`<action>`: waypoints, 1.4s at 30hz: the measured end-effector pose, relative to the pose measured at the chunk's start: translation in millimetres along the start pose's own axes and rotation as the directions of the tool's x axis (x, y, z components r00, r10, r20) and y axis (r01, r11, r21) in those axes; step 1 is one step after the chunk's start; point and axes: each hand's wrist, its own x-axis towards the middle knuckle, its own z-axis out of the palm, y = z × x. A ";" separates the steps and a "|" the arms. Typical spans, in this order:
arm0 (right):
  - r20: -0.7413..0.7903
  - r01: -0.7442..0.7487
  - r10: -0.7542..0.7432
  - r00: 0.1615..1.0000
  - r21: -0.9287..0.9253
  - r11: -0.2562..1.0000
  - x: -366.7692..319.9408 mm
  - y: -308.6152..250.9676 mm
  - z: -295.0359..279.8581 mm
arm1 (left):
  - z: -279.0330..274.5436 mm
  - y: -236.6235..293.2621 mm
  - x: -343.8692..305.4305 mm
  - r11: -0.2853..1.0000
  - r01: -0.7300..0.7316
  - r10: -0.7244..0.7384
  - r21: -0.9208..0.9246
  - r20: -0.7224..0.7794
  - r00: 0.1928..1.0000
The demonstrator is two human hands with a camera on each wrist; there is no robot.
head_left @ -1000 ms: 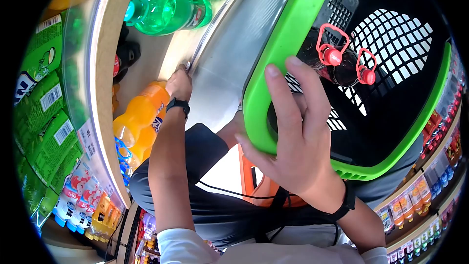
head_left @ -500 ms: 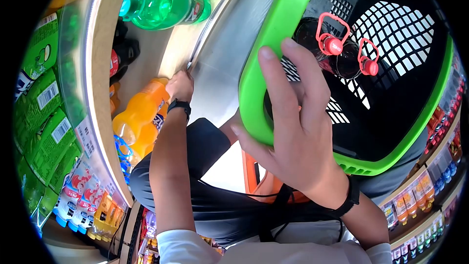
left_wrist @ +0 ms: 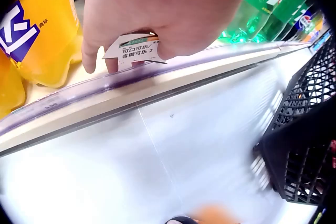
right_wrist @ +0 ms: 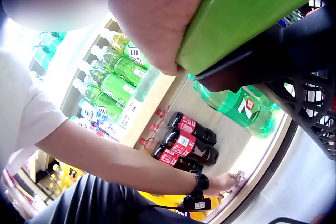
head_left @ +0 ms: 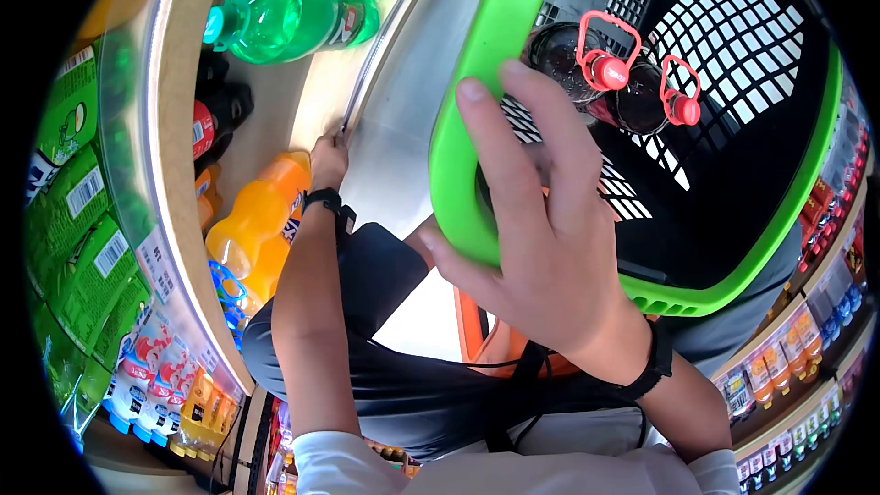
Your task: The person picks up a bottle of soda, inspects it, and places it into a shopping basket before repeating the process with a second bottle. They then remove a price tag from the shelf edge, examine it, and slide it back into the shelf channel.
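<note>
The left hand (head_left: 330,161) is at the shelf's front edge, beside orange soda bottles (head_left: 243,231). Seen from the left wrist, that hand (left_wrist: 163,11) has its fingers around a white printed price tag (left_wrist: 137,49) at the clear edge strip (left_wrist: 79,88). The right wrist view also shows the tag (right_wrist: 239,175) at its fingertips. The right hand (head_left: 564,252) grips the green rim (head_left: 458,147) of a black mesh basket, fingers over it and thumb on the near side. Inside the basket are two dark bottles (head_left: 639,103) with red caps and handles.
Green bottles (head_left: 289,18) lie on the shelf above the orange ones, and dark red-labelled bottles (right_wrist: 185,144) lie deeper in. Green packs (head_left: 78,192) line the far left. More stocked shelves (head_left: 779,357) stand at right. The pale floor (left_wrist: 173,145) lies below the shelf edge.
In the head view, the basket, its bottles and the right hand have shifted left, and the nearby shelf a little too. The left hand stays at the shelf edge and the right hand at the rim.
</note>
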 end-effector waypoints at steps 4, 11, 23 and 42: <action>0.033 -0.020 0.021 0.999 -0.016 1.000 -0.2 -1.0 -2.5 | 12.7 -22.4 12.6 0.997 -0.028 0.028 -0.075 -0.002 1.000; 0.054 -0.040 0.039 0.998 0.015 0.999 -0.1 -1.4 -4.5 | 1.3 -16.5 4.4 0.991 -0.028 0.016 -0.128 -0.095 0.995; 0.063 -0.023 0.024 0.998 -0.024 0.999 1.9 -10.2 -10.7 | -69.8 74.8 -56.3 0.455 0.158 0.083 -0.876 0.219 0.972; 0.016 0.356 -0.381 0.925 0.323 0.877 -65.9 -100.1 -116.2 | -177.5 219.3 -376.4 0.327 -0.316 0.599 -0.891 -0.064 0.799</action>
